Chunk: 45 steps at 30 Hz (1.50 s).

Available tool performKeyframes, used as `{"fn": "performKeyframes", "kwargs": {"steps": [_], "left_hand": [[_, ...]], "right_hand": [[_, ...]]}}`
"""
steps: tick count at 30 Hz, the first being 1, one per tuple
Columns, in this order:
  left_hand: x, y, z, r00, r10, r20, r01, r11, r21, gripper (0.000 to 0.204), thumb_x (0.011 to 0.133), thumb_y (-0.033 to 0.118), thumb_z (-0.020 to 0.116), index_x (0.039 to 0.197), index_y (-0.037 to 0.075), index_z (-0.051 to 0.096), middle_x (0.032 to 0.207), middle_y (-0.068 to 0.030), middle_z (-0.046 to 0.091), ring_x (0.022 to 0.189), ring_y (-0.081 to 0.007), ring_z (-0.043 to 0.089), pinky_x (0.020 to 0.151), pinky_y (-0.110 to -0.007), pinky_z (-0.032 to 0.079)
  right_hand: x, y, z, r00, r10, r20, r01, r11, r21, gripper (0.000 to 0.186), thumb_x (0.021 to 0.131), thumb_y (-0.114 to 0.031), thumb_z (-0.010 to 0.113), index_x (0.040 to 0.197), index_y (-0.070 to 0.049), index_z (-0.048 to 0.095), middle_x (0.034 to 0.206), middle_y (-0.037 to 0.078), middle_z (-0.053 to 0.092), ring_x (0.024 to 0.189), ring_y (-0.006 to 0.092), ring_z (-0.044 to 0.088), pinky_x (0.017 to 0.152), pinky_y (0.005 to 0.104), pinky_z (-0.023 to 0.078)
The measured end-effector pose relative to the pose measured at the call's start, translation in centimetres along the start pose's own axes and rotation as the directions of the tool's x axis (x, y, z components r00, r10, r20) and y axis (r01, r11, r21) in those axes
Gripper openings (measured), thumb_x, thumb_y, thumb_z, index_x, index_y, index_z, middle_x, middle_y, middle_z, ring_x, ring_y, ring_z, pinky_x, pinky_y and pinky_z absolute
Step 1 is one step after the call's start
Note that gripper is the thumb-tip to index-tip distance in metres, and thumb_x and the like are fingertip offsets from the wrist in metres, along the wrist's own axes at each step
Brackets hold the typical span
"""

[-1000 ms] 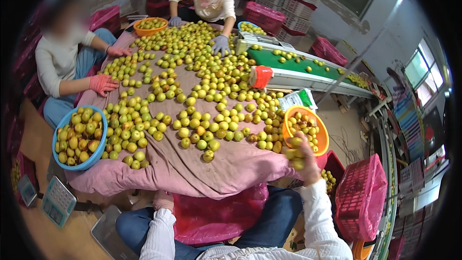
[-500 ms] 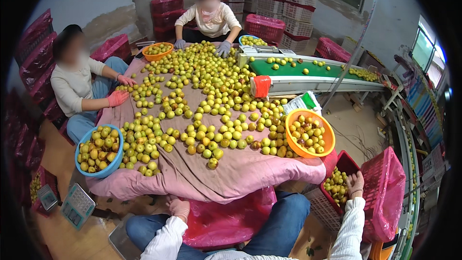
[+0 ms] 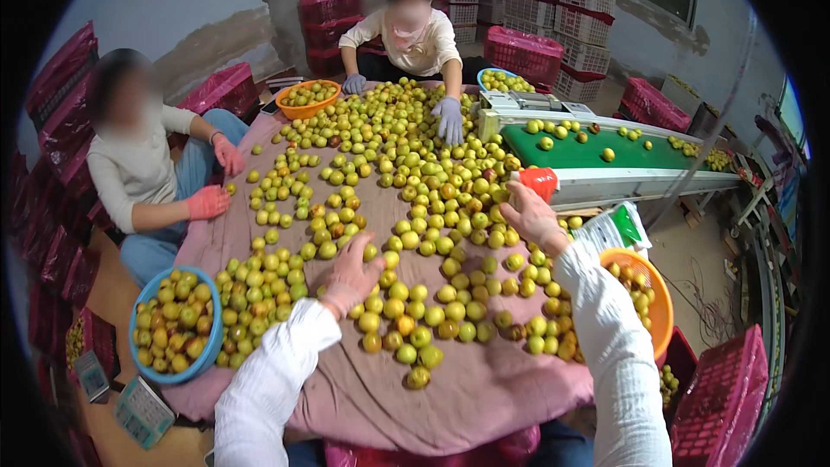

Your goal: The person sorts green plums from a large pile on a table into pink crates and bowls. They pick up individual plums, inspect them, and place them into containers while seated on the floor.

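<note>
Yellow-green jujubes with brown patches (image 3: 424, 199) lie spread over a table covered with a pinkish-brown cloth (image 3: 380, 406). My left hand (image 3: 353, 277) reaches over the near middle of the cloth, fingers stretched out beside the jujubes, with nothing gripped. Further right, my right hand (image 3: 533, 218) is held over the pile's right edge, fingers apart, close to the red wrapping (image 3: 538, 182) on the conveyor's end. An orange basket of jujubes (image 3: 661, 303) stands beneath my right forearm, partly hidden by the sleeve. A blue basket of jujubes (image 3: 177, 322) sits at the table's near left corner.
Two co-workers sit at the left and far sides; one gloved hand (image 3: 449, 120) touches the pile. A green conveyor belt (image 3: 571, 149) runs off to the right. A pink-lined crate (image 3: 722, 398) stands at lower right, scales (image 3: 143, 412) at lower left.
Both my hands have risen from below the table edge and from the crate at right, forward over the jujubes. The far co-worker's gloved hand has shifted across the pile. The view has shifted.
</note>
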State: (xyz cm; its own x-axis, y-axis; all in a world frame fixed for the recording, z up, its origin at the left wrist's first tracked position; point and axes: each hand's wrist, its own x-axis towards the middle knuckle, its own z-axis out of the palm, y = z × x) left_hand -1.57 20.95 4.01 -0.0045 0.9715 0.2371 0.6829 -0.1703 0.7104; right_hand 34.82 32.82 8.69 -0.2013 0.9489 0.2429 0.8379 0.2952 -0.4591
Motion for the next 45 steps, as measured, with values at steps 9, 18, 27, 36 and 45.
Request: {"fn": "performKeyframes", "kwargs": {"steps": [9,18,27,36,45], "left_hand": [[23.8,-12.5,8.5,0.998,-0.068,0.006,0.067,0.995,0.070,0.059,0.092,0.032,0.061,0.143,0.007,0.043,0.149,-0.0194,0.041,0.134,-0.0378,0.043,0.110,-0.043,0.036],[36.0,-18.1,12.7,0.973,-0.044,0.227,0.085,0.981,-0.174,0.060,0.096,0.054,0.039,0.141,0.015,0.052,0.139,-0.0136,0.057,0.132,-0.0316,0.048,0.110,-0.034,0.034],[36.5,-11.2,15.4,0.714,0.228,0.662,-0.183,0.973,-0.137,0.036,0.100,0.035,0.044,0.118,0.008,0.060,0.107,-0.0053,0.062,0.101,-0.0162,0.053,0.095,-0.031,0.040],[21.8,-11.2,6.2,0.488,0.145,0.861,-0.100,0.989,-0.110,0.041,0.092,0.037,0.059,0.125,0.012,0.064,0.120,-0.0145,0.067,0.111,-0.0271,0.063,0.098,-0.036,0.047],[23.8,-8.8,3.9,0.841,-0.075,0.536,-0.003,0.990,0.143,0.044,0.092,0.036,0.059,0.128,0.011,0.059,0.132,-0.0135,0.059,0.121,-0.0307,0.056,0.105,-0.038,0.042]], "right_hand": [[19.9,2.5,11.3,0.932,0.238,-0.272,-0.347,0.799,-0.491,0.037,0.094,-0.045,0.052,0.118,-0.021,0.066,0.121,0.007,0.065,0.120,0.0313,0.056,0.101,0.0437,0.040],[28.7,5.9,12.1,0.860,0.509,0.032,-0.425,0.750,-0.507,0.052,0.094,-0.051,0.041,0.130,-0.020,0.062,0.133,0.010,0.062,0.121,0.0300,0.059,0.099,0.0461,0.046],[25.9,8.8,15.9,0.846,0.047,0.531,-0.060,0.998,0.007,0.063,0.093,-0.060,0.049,0.138,-0.017,0.056,0.136,0.009,0.059,0.126,0.0267,0.053,0.107,0.0367,0.039],[5.2,-3.2,15.1,0.889,-0.127,0.439,0.103,0.992,0.078,0.058,0.092,-0.061,0.052,0.136,-0.023,0.055,0.132,0.012,0.060,0.115,0.0399,0.056,0.108,0.0448,0.040],[21.1,2.3,12.5,0.980,0.196,-0.042,-0.192,0.856,-0.480,0.042,0.092,-0.048,0.053,0.124,-0.023,0.063,0.129,0.006,0.062,0.122,0.0331,0.055,0.098,0.0471,0.046]]}}
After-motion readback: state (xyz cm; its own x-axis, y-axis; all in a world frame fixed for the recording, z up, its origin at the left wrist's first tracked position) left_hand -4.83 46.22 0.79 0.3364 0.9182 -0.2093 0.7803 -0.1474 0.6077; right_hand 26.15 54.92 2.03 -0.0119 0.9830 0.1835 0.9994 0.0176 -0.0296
